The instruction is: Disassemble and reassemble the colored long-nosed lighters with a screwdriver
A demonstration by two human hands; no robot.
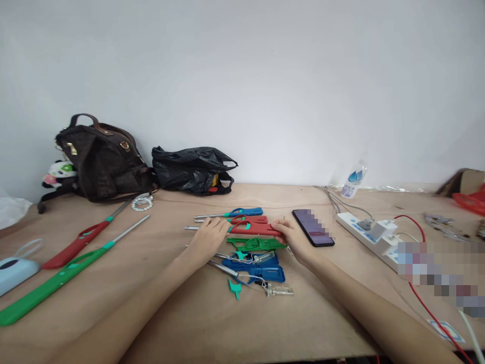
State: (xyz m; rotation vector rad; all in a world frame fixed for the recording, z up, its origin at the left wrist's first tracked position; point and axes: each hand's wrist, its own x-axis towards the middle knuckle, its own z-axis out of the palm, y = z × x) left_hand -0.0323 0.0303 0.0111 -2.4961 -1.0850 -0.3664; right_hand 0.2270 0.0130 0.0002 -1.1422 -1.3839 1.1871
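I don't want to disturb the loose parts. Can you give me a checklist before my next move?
1. Held red lighter steadied by left hand and right hand: ok, both hold it.
2. Its seam fully closed: cannot tell, too small.
3. Blue casings closed: not ok, inner parts are exposed.
4. Nearest clear tank filled: cannot tell.
5. Teal trigger piece fitted: not ok, loose on the table.
6. Smartphone uncovered: ok.

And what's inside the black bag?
Something yellow and something red show near the right end of the bag; opaque plastic hides any other contents.
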